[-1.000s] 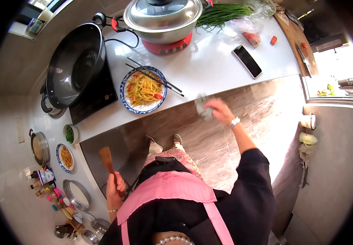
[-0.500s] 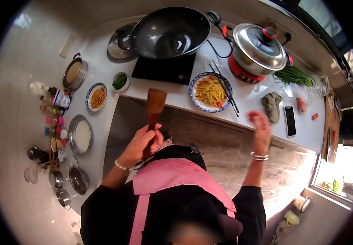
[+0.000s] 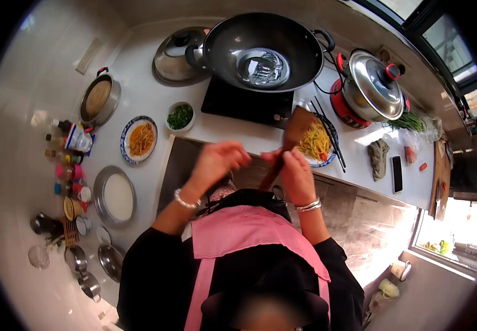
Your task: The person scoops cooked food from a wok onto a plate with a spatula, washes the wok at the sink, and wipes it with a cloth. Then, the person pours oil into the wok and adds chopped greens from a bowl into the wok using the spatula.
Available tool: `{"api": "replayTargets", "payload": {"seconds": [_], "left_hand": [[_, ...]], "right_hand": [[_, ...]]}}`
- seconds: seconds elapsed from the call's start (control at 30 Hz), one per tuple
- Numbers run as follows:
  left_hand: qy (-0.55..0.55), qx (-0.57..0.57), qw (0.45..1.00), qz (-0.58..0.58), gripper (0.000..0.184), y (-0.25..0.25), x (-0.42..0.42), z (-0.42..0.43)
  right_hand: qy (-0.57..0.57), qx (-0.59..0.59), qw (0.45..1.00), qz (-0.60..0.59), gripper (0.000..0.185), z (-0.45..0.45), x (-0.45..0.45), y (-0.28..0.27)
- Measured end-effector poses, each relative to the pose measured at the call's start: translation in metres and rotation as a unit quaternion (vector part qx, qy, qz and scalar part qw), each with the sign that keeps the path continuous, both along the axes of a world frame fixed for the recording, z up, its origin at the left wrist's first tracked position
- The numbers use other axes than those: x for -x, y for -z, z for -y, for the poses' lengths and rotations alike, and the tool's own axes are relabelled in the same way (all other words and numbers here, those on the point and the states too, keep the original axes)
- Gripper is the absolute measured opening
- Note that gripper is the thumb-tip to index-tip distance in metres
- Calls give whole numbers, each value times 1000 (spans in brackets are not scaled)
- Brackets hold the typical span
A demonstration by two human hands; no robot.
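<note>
My right hand [image 3: 298, 175] is closed around the handle of a wooden spatula [image 3: 299, 126], its broad blade pointing up and away from me. The blade overlaps my view of a blue-rimmed plate of shredded yellow food [image 3: 317, 140] with dark chopsticks [image 3: 332, 135] lying across it. Left of the spatula, my left hand [image 3: 220, 163] hovers in front of the counter edge, fingers apart and holding nothing. Beyond both hands, a big black wok [image 3: 227, 41] stands on a black induction cooker [image 3: 233, 105], with shiny clear liquid at its bottom.
A steel lidded pot [image 3: 373, 88] stands at the right, near a grey cloth [image 3: 379, 160] and a phone [image 3: 397, 174]. On the left are a bowl of chopped greens [image 3: 180, 117], a plate of orange shreds [image 3: 140, 139], a basin of white contents [image 3: 118, 196] and several bottles.
The wooden spatula has passed from my left hand to my right. My right hand has come inward from the right, and the left is now free. The view has shifted somewhat.
</note>
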State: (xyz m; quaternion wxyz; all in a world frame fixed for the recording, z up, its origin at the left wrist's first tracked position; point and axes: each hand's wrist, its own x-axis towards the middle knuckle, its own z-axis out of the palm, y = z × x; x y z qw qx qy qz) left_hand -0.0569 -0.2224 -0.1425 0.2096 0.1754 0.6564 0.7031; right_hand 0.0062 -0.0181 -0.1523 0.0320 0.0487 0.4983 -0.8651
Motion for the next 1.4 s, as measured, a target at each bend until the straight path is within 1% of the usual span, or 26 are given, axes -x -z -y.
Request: {"api": "replayTargets", "payload": {"seconds": [0.03, 0.07, 0.1, 0.13, 0.17, 0.2, 0.23, 0.3, 0.37, 0.5, 0.53, 0.63, 0.7, 0.73, 0.77, 0.83, 0.9, 0.93, 1.03, 1.07, 1.1, 1.2, 1.23, 1.3, 1.33, 1.4], "left_hand": [[-64, -52, 997, -6, 18, 0, 29, 17], [-103, -98, 989, -44, 18, -7, 61, 33], [-237, -68, 968, -43, 23, -1, 116, 56], [-264, -88, 959, -60, 29, 9, 148, 66], [-262, -92, 960, -26, 36, 18, 176, 75], [-286, -125, 949, 56, 43, 9, 192, 71], [-270, -128, 952, 63, 45, 14, 207, 71], [-240, -122, 956, 116, 42, 20, 228, 66], [-221, -118, 959, 135, 40, 24, 242, 59], [-225, -101, 958, 146, 35, 27, 257, 52], [-210, -107, 961, 147, 33, 37, 264, 57], [-234, -126, 950, 162, 33, 42, 270, 55], [-222, -126, 953, 161, 33, 42, 271, 57], [-220, -122, 955, 157, 31, 43, 272, 59], [-229, -103, 954, 163, 31, 43, 273, 60], [-233, -88, 955, 158, 36, 41, 271, 60], [-240, -85, 954, 161, 37, 40, 271, 60], [-247, -79, 953, 160, 37, 38, 270, 59], [-247, -71, 955, 150, 36, 36, 269, 59], [-238, -74, 957, 149, 36, 37, 269, 62], [-230, -79, 959, 148, 35, 38, 270, 63], [-231, -87, 954, 168, 23, 38, 274, 65], [-228, -86, 955, 167, 22, 36, 274, 63], [-224, -82, 956, 168, 20, 36, 274, 61], [-224, -86, 955, 174, 19, 35, 273, 61], [-230, -98, 951, 181, 17, 33, 275, 57]], "right_hand": [[51, 61, 997, 25, 20, 2, 5, -6], [83, 72, 993, 37, 20, -4, 8, -7], [132, 81, 987, 46, 20, -9, 14, -10], [185, 54, 979, 60, 19, -10, 17, -12], [239, 30, 968, 73, 18, -11, 15, -12], [262, 31, 962, 69, 18, -16, 13, -11], [310, 21, 947, 75, 14, -14, 12, -16], [360, -53, 927, 92, 10, -21, 10, -18], [399, -106, 904, 108, 10, -29, 11, -20], [453, -166, 872, 85, 16, -73, 27, -17], [478, -173, 858, 76, 17, -93, 33, -10], [570, -176, 800, 64, 25, -161, 56, 9], [604, -188, 772, 68, 31, -183, 71, 3], [615, -189, 764, 56, 34, -194, 77, 6], [619, -219, 750, 78, 36, -205, 84, 9], [607, -242, 754, 66, 40, -216, 96, 16], [606, -285, 739, 70, 44, -227, 105, 28], [609, -275, 740, 72, 47, -229, 107, 30], [603, -302, 729, 115, 46, -234, 108, 28], [603, -289, 739, 84, 44, -235, 108, 28], [605, -288, 738, 82, 44, -240, 109, 29], [612, -279, 735, 79, 42, -251, 110, 29], [622, -271, 731, 72, 41, -257, 111, 31], [626, -289, 719, 88, 36, -261, 107, 27], [629, -297, 706, 132, 35, -262, 107, 26], [650, -270, 707, 64, 32, -252, 101, 19]]}}
